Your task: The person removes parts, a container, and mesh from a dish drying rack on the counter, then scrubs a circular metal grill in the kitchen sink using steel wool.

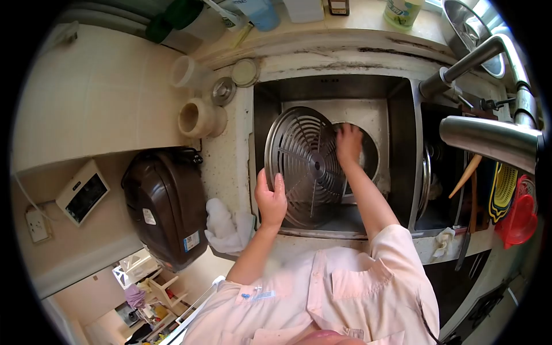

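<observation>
A round slotted metal disc (299,167) stands tilted in the left basin of the steel sink (401,155). My left hand (271,198) holds the disc at its lower left rim, fingers around the edge. Just right of the disc, my right hand (348,144) reaches down over a round metal pan (371,158) that lies in the basin. The fingers of that hand are curled and blurred by motion, and whatever lies under them is hidden. The disc covers the left part of the pan.
A faucet (489,135) juts in from the right. Left of the sink are a brown appliance (164,207), a white cloth (227,224), a stone mortar (198,118) and jar lids. Colanders (517,213) hang at the right; bottles line the back ledge.
</observation>
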`<state>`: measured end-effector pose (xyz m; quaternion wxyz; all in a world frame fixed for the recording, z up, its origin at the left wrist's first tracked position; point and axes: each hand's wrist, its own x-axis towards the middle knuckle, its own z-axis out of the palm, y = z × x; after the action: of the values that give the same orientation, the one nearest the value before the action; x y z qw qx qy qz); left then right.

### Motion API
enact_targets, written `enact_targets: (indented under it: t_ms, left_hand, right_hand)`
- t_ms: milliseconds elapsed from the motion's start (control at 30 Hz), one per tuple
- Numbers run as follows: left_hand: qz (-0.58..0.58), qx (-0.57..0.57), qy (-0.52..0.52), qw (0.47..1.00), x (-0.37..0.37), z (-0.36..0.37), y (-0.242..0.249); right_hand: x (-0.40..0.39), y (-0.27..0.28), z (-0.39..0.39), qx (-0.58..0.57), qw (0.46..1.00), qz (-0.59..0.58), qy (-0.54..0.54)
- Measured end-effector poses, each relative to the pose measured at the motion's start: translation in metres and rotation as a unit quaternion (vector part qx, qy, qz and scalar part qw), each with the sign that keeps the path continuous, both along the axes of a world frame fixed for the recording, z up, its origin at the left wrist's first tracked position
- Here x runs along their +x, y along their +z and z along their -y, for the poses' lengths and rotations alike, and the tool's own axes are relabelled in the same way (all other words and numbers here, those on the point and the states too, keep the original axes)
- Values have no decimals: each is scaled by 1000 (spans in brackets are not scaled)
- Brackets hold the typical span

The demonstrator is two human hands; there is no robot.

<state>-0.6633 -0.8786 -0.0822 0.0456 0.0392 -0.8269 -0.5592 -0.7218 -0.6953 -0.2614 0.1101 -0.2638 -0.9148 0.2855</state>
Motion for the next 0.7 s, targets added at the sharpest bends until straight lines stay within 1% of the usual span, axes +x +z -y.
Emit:
enact_targets:
  t_ms: [67, 133, 167, 200, 267, 300, 333, 400, 467, 533, 600, 633, 667, 700]
  left_hand:
    - [6, 28, 0, 1000, 0, 0, 2]
    - [21, 40, -8, 999, -3, 2, 2]
    - [6, 11, -15, 1000, -2, 2, 4]
    - [-10, -18, -21, 1000, -3, 1, 7]
    - [-46, -72, -40, 996, -7, -2, 12]
    - [-45, -70, -29, 996, -7, -3, 11]
    - [-37, -59, -23, 997, -5, -1, 7]
    - [-23, -40, -10, 999, -3, 2, -3]
    - [-51, -33, -28, 998, 2, 2, -10]
    - [-69, -41, -47, 996, 6, -2, -11]
    - [-75, -62, -62, 993, 12, -9, -5]
    - [-74, -17, -44, 996, 11, -18, -1]
    - [-68, -16, -37, 997, 15, -19, 0]
    - [-65, -13, -29, 997, 17, -21, 0]
  right_hand:
    - [41, -33, -24, 127, 981, 108, 96]
    - [62, -59, -25, 89, 979, 164, 76]
    - [69, -69, -24, 71, 977, 190, 66]
    - [70, -56, -21, -16, 986, 151, 72]
    - [60, 7, -13, -187, 977, 65, 77]
    - [62, 42, 2, -272, 958, -25, 84]
    - [69, 79, 23, -355, 924, -111, 88]
    - [79, 139, 59, -402, 876, -188, 187]
    - [70, 175, 78, -310, 883, -250, 249]
    - [26, 164, 79, -296, 895, -292, 162]
    - [-19, 154, 64, -268, 917, -277, 107]
    - [-44, 134, 55, -258, 940, -215, 63]
    - [-59, 104, 45, -246, 957, -150, 18]
    - [-62, 76, 31, -229, 971, -72, 3]
